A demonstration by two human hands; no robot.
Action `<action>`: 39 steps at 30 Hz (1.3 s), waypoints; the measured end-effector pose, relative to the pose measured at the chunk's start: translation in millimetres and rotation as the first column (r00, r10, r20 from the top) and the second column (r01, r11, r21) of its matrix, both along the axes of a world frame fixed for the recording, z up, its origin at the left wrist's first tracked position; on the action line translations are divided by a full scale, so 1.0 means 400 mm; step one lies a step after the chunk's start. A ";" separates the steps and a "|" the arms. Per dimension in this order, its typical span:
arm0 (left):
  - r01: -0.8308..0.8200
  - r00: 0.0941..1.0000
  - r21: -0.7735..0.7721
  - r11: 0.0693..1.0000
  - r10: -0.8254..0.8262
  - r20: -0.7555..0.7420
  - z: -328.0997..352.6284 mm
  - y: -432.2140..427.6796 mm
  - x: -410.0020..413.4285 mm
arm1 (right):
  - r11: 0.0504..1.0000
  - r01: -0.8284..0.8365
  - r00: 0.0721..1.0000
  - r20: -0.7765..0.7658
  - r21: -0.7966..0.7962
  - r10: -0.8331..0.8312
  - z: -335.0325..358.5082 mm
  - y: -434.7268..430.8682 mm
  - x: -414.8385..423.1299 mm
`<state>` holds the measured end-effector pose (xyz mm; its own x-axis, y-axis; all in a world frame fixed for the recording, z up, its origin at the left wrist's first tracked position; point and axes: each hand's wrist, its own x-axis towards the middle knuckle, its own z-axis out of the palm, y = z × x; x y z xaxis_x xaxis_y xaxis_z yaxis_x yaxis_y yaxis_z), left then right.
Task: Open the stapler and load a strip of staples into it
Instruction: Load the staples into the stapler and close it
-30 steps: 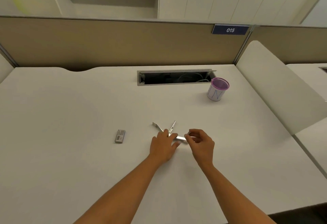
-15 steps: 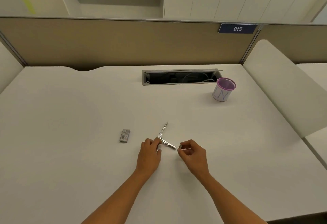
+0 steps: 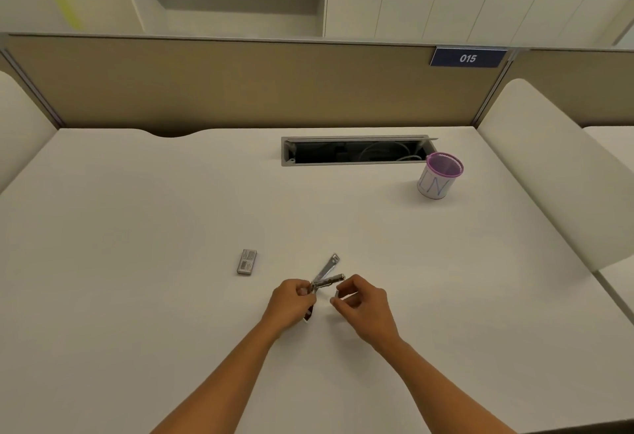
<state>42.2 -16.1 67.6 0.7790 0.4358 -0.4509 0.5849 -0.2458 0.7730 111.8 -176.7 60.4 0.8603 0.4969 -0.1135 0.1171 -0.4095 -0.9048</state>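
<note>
A small metal stapler [image 3: 326,276] is open, its top arm swung up and away and its magazine pointing right. My left hand [image 3: 291,303] grips the stapler at its hinge end, just above the white desk [image 3: 137,262]. My right hand [image 3: 363,301] is close to the right of the magazine tip, thumb and forefinger pinched on a short strip of staples [image 3: 337,294]. A small grey staple box [image 3: 247,262] lies on the desk to the left of the stapler.
A purple-rimmed mesh pen cup [image 3: 439,176] stands at the back right. An open cable slot [image 3: 356,151] is set into the desk near the beige partition [image 3: 240,87]. White curved dividers flank the desk on both sides.
The stapler has been lifted and turned in my left hand; its magazine now points right towards my right hand. My right hand stays beside it with the staples pinched.
</note>
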 end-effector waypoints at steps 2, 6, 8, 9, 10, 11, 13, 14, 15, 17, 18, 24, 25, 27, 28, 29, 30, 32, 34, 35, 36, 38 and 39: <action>-0.016 0.999 -0.112 0.994 0.012 -0.030 0.002 0.000 -0.006 | 1.000 0.004 1.000 0.014 0.002 -0.004 0.004 -0.002 0.006; 0.004 0.995 -0.229 0.973 -0.027 -0.096 0.009 -0.008 -0.021 | 1.000 0.008 0.999 0.042 0.013 -0.009 0.007 -0.005 0.015; 0.015 0.994 -0.240 0.971 -0.039 -0.098 0.012 -0.013 -0.028 | 1.000 0.011 0.999 0.049 0.008 -0.011 0.005 -0.004 0.017; 0.022 0.995 -0.241 0.970 -0.045 -0.092 0.014 -0.014 -0.032 | 1.000 0.008 0.998 0.056 -0.004 -0.008 0.003 -0.004 0.017; 0.033 0.995 -0.239 0.970 -0.054 -0.082 0.017 -0.016 -0.035 | 1.000 0.004 0.998 0.064 -0.023 -0.002 0.001 -0.003 0.017; 0.044 0.996 -0.236 0.971 -0.062 -0.069 0.019 -0.017 -0.037 | 0.999 -0.001 0.998 0.070 -0.044 0.004 -0.001 -0.002 0.017; 0.064 0.996 -0.228 0.972 -0.075 -0.041 0.023 -0.020 -0.044 | 0.997 -0.009 0.997 0.069 -0.079 0.014 -0.004 0.000 0.014; 0.072 0.996 -0.225 0.972 -0.081 -0.029 0.026 -0.022 -0.047 | 0.995 -0.010 0.998 0.067 -0.096 0.016 -0.005 0.001 0.013; 0.079 0.996 -0.223 0.972 -0.085 -0.017 0.025 -0.023 -0.050 | 0.994 -0.007 0.998 0.065 -0.111 0.015 -0.005 0.001 0.012; 0.086 0.996 -0.213 0.973 -0.089 -0.002 0.024 -0.026 -0.058 | 0.991 0.001 0.998 0.066 -0.134 0.008 -0.002 0.002 0.011; 0.087 0.996 -0.204 0.975 -0.089 0.004 0.024 -0.028 -0.061 | 0.990 0.004 0.998 0.070 -0.144 0.006 0.000 0.003 0.011; 0.058 0.998 -0.205 0.977 -0.057 0.008 0.021 -0.038 -0.071 | 0.968 0.004 0.992 0.122 -0.252 0.028 0.011 0.013 0.007; 0.050 0.999 -0.213 0.976 -0.049 0.011 0.021 -0.040 -0.072 | 0.961 -0.003 0.990 0.138 -0.277 0.042 0.013 0.015 0.006; 0.039 0.999 -0.227 0.973 -0.036 0.019 0.022 -0.043 -0.073 | 0.941 -0.026 0.980 0.175 -0.337 0.090 0.019 0.019 0.005; 0.035 0.999 -0.230 0.973 -0.031 0.020 0.022 -0.045 -0.074 | 0.928 -0.038 0.973 0.197 -0.370 0.118 0.022 0.021 0.005; 0.032 0.999 -0.230 0.973 -0.028 0.019 0.022 -0.047 -0.074 | 0.914 -0.046 0.965 0.219 -0.403 0.145 0.024 0.023 0.005; 0.029 1.000 -0.230 0.973 -0.026 0.017 0.022 -0.048 -0.074 | 0.899 -0.050 0.955 0.241 -0.436 0.170 0.026 0.024 0.005; 0.018 1.000 -0.236 0.972 -0.016 0.011 0.022 -0.051 -0.074 | 0.866 -0.050 0.936 0.279 -0.498 0.215 0.030 0.028 0.005; 0.002 1.000 -0.238 0.971 -0.002 0.002 0.020 -0.053 -0.074 | 0.836 -0.049 0.921 0.299 -0.546 0.249 0.034 0.031 0.005; -0.007 1.000 -0.237 0.971 0.006 -0.003 0.019 -0.053 -0.073 | 0.824 -0.053 0.917 0.299 -0.564 0.264 0.036 0.034 0.004; -0.015 1.000 -0.235 0.972 0.014 -0.008 0.018 -0.054 -0.072 | 0.814 -0.059 0.915 0.295 -0.578 0.276 0.037 0.035 0.005; -0.032 0.999 -0.229 0.973 0.029 -0.017 0.017 -0.054 -0.068 | 0.802 -0.071 0.914 0.283 -0.593 0.291 0.040 0.039 0.006; -0.039 0.999 -0.227 0.973 0.035 -0.021 0.016 -0.054 -0.067 | 0.799 -0.075 0.915 0.278 -0.597 0.294 0.041 0.040 0.006</action>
<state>15.4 -37.7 74.2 0.7560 0.3489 -0.5539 0.6033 -0.0429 0.7964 114.3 -160.7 76.7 0.7944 0.5902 -0.1434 0.4975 -0.7678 -0.4038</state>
